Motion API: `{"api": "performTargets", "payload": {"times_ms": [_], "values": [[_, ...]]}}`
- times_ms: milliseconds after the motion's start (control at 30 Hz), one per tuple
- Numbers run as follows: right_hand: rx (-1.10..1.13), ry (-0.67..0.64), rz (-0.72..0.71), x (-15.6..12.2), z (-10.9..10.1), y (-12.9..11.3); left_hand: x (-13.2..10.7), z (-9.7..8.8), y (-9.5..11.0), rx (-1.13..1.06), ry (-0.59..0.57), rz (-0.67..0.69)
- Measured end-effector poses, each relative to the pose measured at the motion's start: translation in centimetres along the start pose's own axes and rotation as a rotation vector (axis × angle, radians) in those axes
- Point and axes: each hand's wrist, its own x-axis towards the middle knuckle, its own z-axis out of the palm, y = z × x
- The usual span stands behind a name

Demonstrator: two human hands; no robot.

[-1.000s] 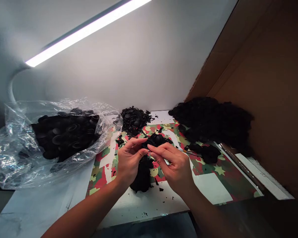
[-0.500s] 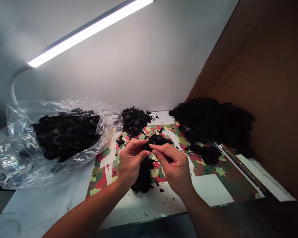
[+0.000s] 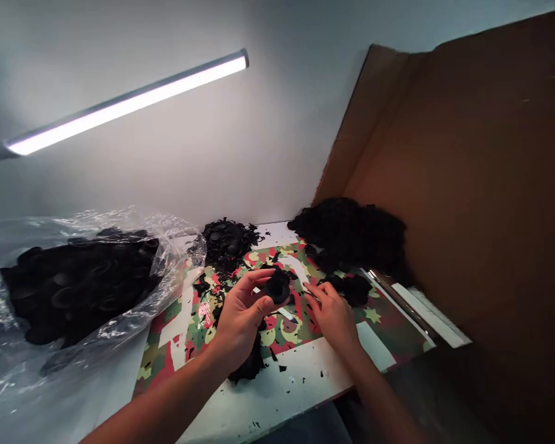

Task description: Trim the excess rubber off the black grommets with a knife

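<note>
Matt black, rubbery-looking round part point(image 3: 277, 288) pinched in the left hand point(image 3: 240, 314). Left of the hands, glossy, crinkled clear plastic bag point(image 3: 120, 320) full of matt black pieces point(image 3: 74, 290). Under the hands, smooth camouflage-printed sheet point(image 3: 287, 330) over a smooth white worktop point(image 3: 300, 382). Right of the right hand point(image 3: 333, 314), shiny metal strip point(image 3: 398, 299) and matt brown cardboard point(image 3: 467, 185).

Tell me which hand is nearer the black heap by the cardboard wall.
Right. The right hand is over the camouflage mat just in front of the heap; the left hand is farther left, holding a round black part.

cardboard wall point(image 3: 444, 185) right, plastic bag point(image 3: 74, 296) left
</note>
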Motion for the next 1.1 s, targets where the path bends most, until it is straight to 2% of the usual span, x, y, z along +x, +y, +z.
{"api": "performTargets", "payload": {"times_ms": [67,133,233,367,433,500,600,767,967,1100], "values": [[-0.081,0.038,-0.054,-0.6,0.1,0.9,0.0,1.4,0.1,-0.034,-0.059,-0.026],[-0.103,0.12,-0.039,-1.0,-1.3,0.4,-0.2,2.7,0.0,-0.071,-0.101,-0.058],[-0.007,0.307,0.008,-2.1,-6.0,-2.5,-0.7,4.0,-0.3,-0.1,-0.131,-0.107],[0.09,0.578,-0.178,-4.9,-12.4,-7.6,-1.6,4.8,-1.0,-0.086,-0.18,-0.145],[0.013,0.543,-0.316,-6.1,-13.8,-9.3,-2.0,5.1,-1.3,-0.08,-0.205,-0.159],[-0.036,0.511,-0.363,-6.7,-14.1,-10.1,-2.5,5.5,-1.4,-0.074,-0.218,-0.17],[-0.043,0.485,-0.341,-6.9,-13.5,-10.1,-3.1,5.8,-1.4,-0.064,-0.235,-0.18],[0.029,0.32,-0.352,-6.7,-13.2,-9.7,-3.3,5.3,-1.6,-0.032,-0.292,-0.144],[0.116,0.388,-0.4,-6.1,-13.1,-9.5,-3.0,3.7,-1.6,0.117,-0.316,-0.026],[0.068,0.318,-0.453,-5.6,-12.8,-9.5,-2.6,3.4,-1.2,0.095,-0.333,-0.005]]}}
